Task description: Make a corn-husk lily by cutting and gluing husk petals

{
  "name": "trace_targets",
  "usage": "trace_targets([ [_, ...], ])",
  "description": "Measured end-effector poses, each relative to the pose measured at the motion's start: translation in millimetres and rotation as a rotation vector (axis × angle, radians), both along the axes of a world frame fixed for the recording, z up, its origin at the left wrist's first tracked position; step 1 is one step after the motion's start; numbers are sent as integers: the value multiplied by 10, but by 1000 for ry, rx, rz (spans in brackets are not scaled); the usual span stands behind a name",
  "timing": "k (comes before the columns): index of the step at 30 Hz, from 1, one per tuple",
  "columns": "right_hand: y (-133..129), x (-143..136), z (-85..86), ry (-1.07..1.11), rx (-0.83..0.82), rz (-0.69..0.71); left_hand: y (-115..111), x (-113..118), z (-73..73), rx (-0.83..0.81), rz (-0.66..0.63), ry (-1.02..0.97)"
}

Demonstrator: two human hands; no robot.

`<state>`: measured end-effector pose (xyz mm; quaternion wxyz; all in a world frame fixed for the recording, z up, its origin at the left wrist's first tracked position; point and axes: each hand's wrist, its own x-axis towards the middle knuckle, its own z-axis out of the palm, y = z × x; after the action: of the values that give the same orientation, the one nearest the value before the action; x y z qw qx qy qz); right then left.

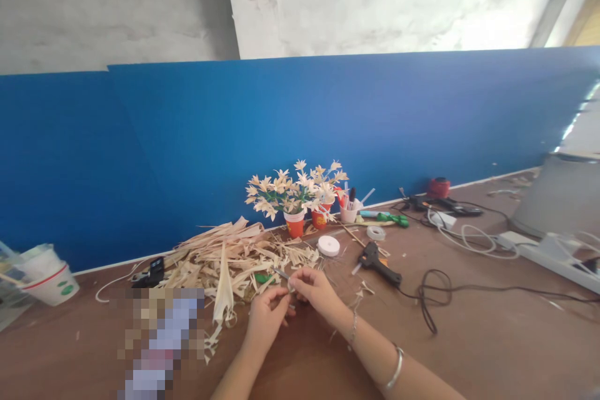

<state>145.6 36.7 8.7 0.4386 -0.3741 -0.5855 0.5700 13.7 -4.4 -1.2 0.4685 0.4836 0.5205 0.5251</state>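
My left hand [269, 317] and my right hand [315, 289] meet low over the table, fingertips nearly touching. Both are closed in a pinch around something small and pale that their fingers mostly hide. A thin grey pointed piece [281, 274] shows just beyond the fingertips; whether it is held or lies on the table I cannot tell. Behind the hands spreads a heap of dry, pale husk strips [225, 256]. A bit of green material [263, 277] lies at its near edge. A white tape roll [329, 245] sits beyond my right hand.
Pale artificial flowers [281, 190] stand in red paper cups [295, 225] by the blue partition [210, 137]. A black glue gun [379, 264] and its cord lie to the right, before a power strip [548, 256]. At the far left is a white cup [52, 284].
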Motion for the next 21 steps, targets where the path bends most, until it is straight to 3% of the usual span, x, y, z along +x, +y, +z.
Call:
trace_targets([
  [10, 4, 11, 8, -16, -23, -2, 26, -48, -137, -4, -5, 122],
  [13, 38, 50, 41, -102, 50, -16, 43, -63, -179, 1, -13, 131],
  [18, 176, 431, 314, -490, 378, -262, 41, -46, -124, -38, 16, 37],
  [21, 235, 902, 524, -949, 306, -459, 39, -34, -97, -38, 31, 25],
])
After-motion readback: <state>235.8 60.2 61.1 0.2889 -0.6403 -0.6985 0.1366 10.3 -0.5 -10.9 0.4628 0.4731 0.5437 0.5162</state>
